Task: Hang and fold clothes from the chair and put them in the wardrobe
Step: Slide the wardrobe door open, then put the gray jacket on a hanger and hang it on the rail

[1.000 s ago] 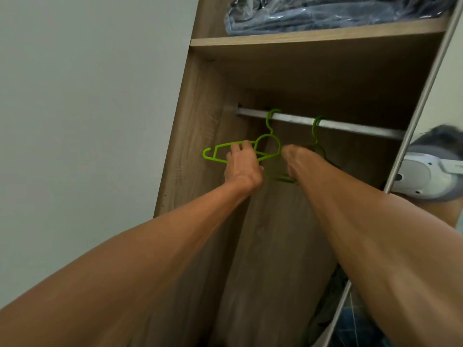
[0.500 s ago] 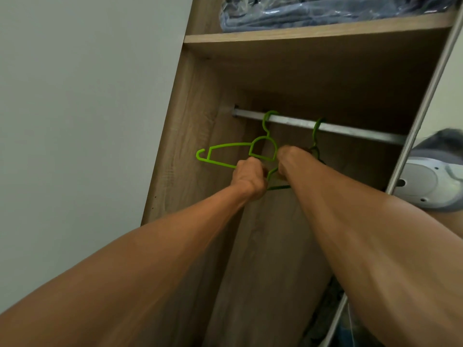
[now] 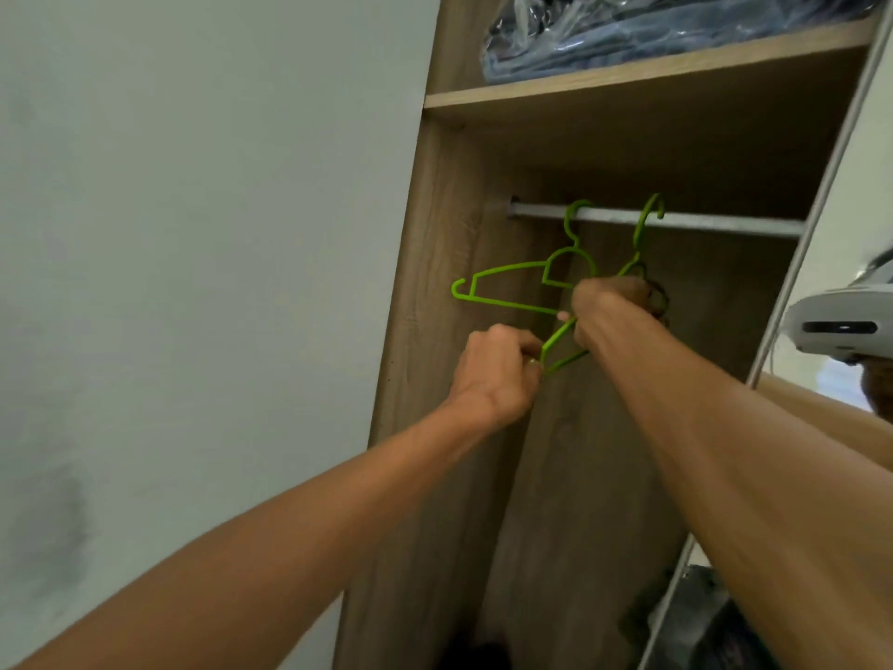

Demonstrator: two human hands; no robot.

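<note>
Green moulded plastic forms both coat hangers at the centre of the head view, inside a wood-grain wardrobe (image 3: 435, 282) that fills the right half of the frame. The hanging green plastic hanger (image 3: 507, 272) has its hook over the silver metal rail (image 3: 725, 225). Its long axis runs nearly level, and its visible arm points toward the left of the frame, ending in a small upturned hook. The tilted green plastic hanger (image 3: 563, 338), just to its right, lies on a diagonal, with its hook at upper right crossing the rail and its arm end at lower left. Whether that hook bears on the rail cannot be told. The left hand (image 3: 497, 374), fingers curled, pinches the low arm end of the tilted hanger. The right hand (image 3: 609, 307) is closed round its middle, below the neck. At upper right, a wooden shelf (image 3: 628, 74) carries a blue bundle in clear plastic wrap (image 3: 628, 36). A pale grey wall (image 3: 193, 234) occupies the left of the frame. A mirrored door (image 3: 865, 195) at the right edge reflects a white headset (image 3: 841, 326).

One second ago the left hand lay on the hanging hanger's lower bar; it has since dropped to the tilted one. That hanger, then upright on the rail and mostly hidden behind the right hand, has swung its arm down and leftward. The hanging hanger keeps its place.
</note>
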